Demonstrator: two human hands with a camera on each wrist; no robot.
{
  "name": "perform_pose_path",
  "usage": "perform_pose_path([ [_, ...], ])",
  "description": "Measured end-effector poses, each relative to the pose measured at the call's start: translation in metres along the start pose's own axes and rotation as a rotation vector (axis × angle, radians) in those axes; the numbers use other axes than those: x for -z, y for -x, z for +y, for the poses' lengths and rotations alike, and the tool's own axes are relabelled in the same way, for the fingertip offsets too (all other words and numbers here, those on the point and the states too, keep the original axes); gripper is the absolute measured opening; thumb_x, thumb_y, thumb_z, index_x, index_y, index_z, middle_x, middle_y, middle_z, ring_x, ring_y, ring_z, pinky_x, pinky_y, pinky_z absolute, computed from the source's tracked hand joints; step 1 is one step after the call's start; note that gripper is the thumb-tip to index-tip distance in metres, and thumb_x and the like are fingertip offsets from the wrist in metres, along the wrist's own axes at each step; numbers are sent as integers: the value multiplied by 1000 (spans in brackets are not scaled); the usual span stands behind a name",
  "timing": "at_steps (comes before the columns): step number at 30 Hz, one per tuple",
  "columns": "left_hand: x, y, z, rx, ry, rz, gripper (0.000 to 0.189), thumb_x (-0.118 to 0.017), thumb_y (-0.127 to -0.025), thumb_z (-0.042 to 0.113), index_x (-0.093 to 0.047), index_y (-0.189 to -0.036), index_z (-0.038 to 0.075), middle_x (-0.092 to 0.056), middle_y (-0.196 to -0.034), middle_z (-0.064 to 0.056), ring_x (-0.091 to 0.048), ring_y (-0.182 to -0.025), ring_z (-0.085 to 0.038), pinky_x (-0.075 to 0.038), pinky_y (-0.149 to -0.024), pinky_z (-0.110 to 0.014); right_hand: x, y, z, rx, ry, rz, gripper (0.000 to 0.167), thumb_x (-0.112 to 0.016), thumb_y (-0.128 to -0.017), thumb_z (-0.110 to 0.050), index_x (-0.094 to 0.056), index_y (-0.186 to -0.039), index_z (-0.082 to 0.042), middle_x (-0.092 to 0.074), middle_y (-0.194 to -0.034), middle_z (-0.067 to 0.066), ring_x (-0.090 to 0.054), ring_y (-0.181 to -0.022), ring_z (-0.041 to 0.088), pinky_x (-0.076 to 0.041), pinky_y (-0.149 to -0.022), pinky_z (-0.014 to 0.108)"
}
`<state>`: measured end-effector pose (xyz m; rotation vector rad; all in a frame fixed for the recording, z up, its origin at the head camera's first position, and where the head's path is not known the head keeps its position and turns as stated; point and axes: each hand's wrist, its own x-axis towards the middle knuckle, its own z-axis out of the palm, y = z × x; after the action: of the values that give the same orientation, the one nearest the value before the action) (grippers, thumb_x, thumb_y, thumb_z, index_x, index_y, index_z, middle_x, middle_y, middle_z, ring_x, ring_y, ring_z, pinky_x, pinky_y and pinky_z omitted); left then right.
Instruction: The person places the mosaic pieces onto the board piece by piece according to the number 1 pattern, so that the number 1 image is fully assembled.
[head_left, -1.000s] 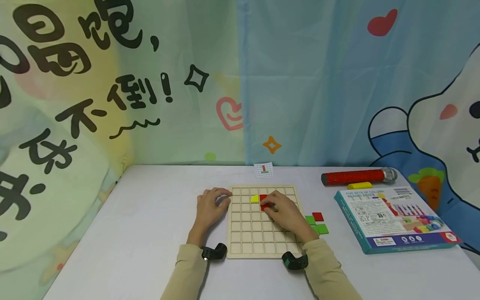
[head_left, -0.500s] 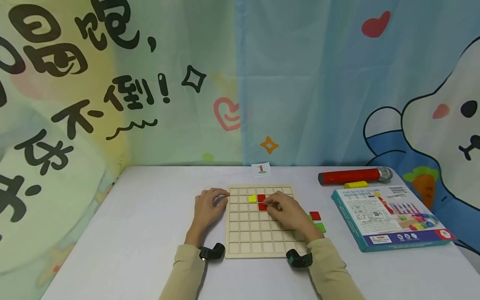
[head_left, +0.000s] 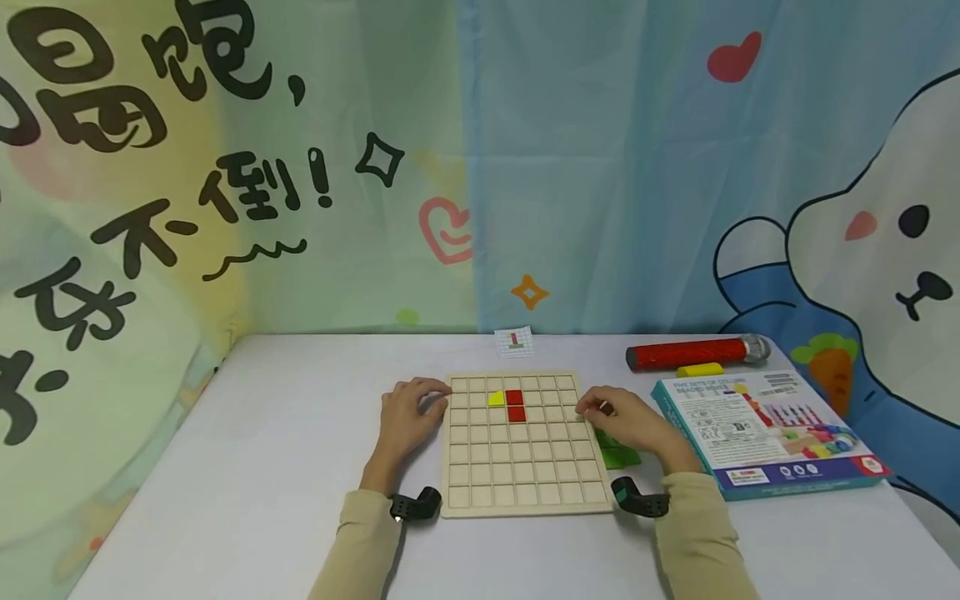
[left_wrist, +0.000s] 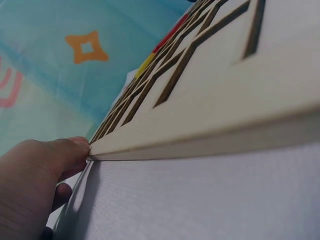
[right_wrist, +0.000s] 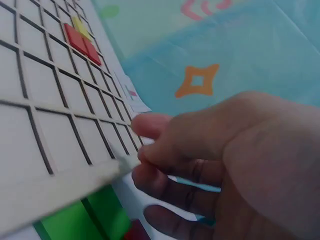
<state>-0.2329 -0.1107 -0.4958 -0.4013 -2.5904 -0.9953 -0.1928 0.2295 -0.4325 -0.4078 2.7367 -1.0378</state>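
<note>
A wooden grid board (head_left: 480,475) lies on the table. In its upper part sit a yellow square tile (head_left: 497,398) and two red square tiles (head_left: 514,405), one red above the other. My left hand (head_left: 408,421) holds the board's left edge near its far corner, thumb and finger against the rim in the left wrist view. At the opposite edge hovers my right hand (head_left: 637,423), fingers loosely bent, with no tile visible between them. Beneath it, green tiles (right_wrist: 85,217) lie beside the board; a dark red tile (right_wrist: 136,232) shows partly in the right wrist view.
A small card (head_left: 513,342) with a printed grid pattern lies behind the board. To the right are a red glittery tube (head_left: 690,354), a yellow cylinder (head_left: 699,370) and a flat teal-edged box (head_left: 780,425). A printed curtain (head_left: 570,167) hangs behind the table.
My right hand has left the red tiles and moved right to the board's edge, over the loose tiles. Both red tiles stay in the grid. My left hand keeps its place.
</note>
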Motion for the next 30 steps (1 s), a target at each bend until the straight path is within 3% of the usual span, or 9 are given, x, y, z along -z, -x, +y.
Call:
perform_pose_path([
  [3,1,0,0,-9,-7,7,15,-69,-84,21,-72,-99,22,-70,-110,0,-58,-97,-25,-32,-78,-41,2,0,3,-37,-37,-14,14,-48,-94,-7,-61,-99,-5,-58,-95,9,-50,-78,17,-43,-65,28],
  [7,2,1,0,-6,-7,10,14,-69,-84,21,-72,-98,22,-70,-109,0,-58,-97,-25,-32,-78,-41,-2,-4,8,-38,-66,-14,16,-45,-94,-5,-61,-98,-5,-59,-95,10,-47,-80,17,-39,-71,29],
  [10,2,1,0,0,-5,7,14,-68,-85,21,-72,-98,22,-69,-110,0,-58,-97,-25,-32,-78,-41,-6,-8,12,-18,-82,34,16,-45,-95,-5,-61,-98,-5,-60,-96,10,-47,-77,17,-38,-70,29],
  [15,1,0,1,-7,-6,-2,14,-68,-85,22,-72,-99,23,-69,-111,0,-57,-97,-24,-32,-78,-42,-5,-9,15,-59,-123,106,16,-47,-97,-12,-60,-106,-7,-59,-93,11,-50,-74,17,-41,-66,28],
  [21,1,-3,1,-16,-11,-5,14,-67,-85,23,-71,-99,23,-69,-111,1,-57,-97,-24,-32,-78,-41,3,-3,8,-181,2,136,20,-52,-92,-13,-58,-109,-5,-53,-102,15,-50,-86,24,-40,-70,32],
  [26,4,-1,1,5,-4,2,14,-69,-84,21,-72,-98,23,-69,-111,0,-57,-97,-24,-31,-77,-41,0,-3,5,-272,83,71,32,-59,-89,-17,-54,-117,-4,-48,-109,20,-47,-94,29,-42,-78,39],
  [30,3,0,0,5,1,-6,15,-68,-85,22,-71,-99,23,-69,-111,0,-57,-98,-24,-31,-78,-41,-2,-4,5,-324,99,46,33,-60,-89,-15,-53,-119,-5,-48,-112,20,-47,-96,29,-43,-82,40],
])
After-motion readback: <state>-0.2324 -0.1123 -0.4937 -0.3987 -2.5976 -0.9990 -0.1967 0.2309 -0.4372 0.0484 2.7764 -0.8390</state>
